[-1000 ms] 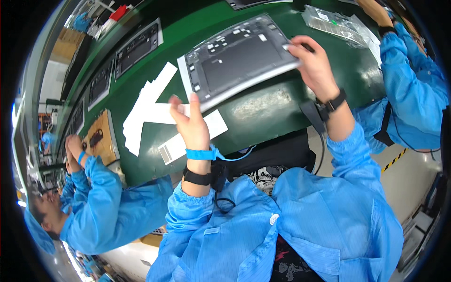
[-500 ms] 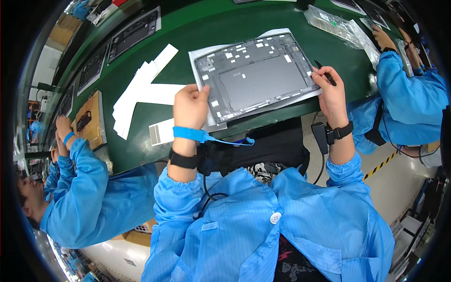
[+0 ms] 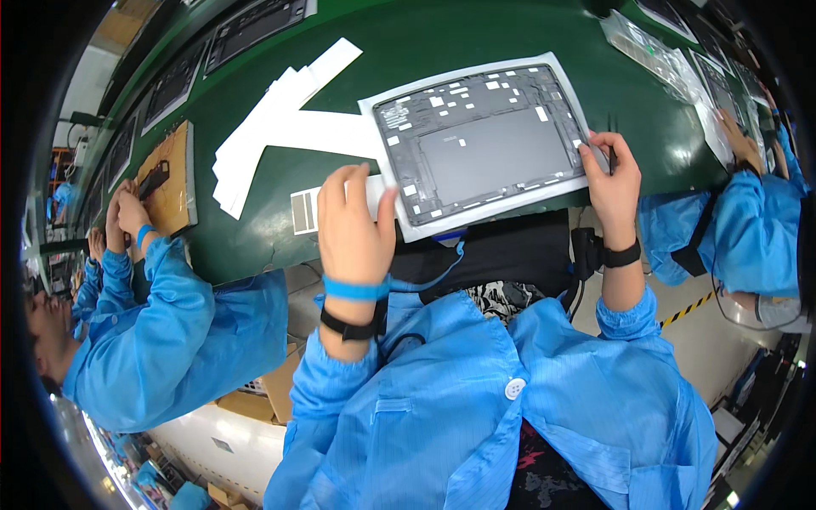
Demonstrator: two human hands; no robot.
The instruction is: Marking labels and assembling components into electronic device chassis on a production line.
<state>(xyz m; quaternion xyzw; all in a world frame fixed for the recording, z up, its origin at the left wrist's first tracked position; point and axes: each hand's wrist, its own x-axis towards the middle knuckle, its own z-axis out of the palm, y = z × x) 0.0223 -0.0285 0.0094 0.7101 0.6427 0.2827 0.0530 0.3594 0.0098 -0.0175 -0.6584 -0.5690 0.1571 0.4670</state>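
A dark grey tablet back housing (image 3: pixel 497 157), dotted with small white stickers, lies on a white foam sheet (image 3: pixel 421 230) at the table's near edge. My right hand (image 3: pixel 614 183) is at the housing's right edge, fingers closed around slim black tweezers (image 3: pixel 613 158) that point away from me. Off the lower left corner of the housing, my left hand (image 3: pixel 357 229) hovers with fingers apart and nothing in it. Partly behind that hand lies a small white sheet with grey-brown strips (image 3: pixel 304 212). White paper strips (image 3: pixel 263 123) are fanned out farther left.
The green table (image 3: pixel 442 38) carries more dark housings (image 3: pixel 255 34) along its far left side. Clear plastic bags (image 3: pixel 650 51) lie at the far right. Left of me a co-worker's hands (image 3: pixel 127 212) are by a brown board (image 3: pixel 177 183); another person's sleeve (image 3: pixel 756 212) is at right.
My left hand has let go of the housing's left corner and opened. The housing now lies flat and squarely on its sheet. My right hand stays at its right edge with the tweezers.
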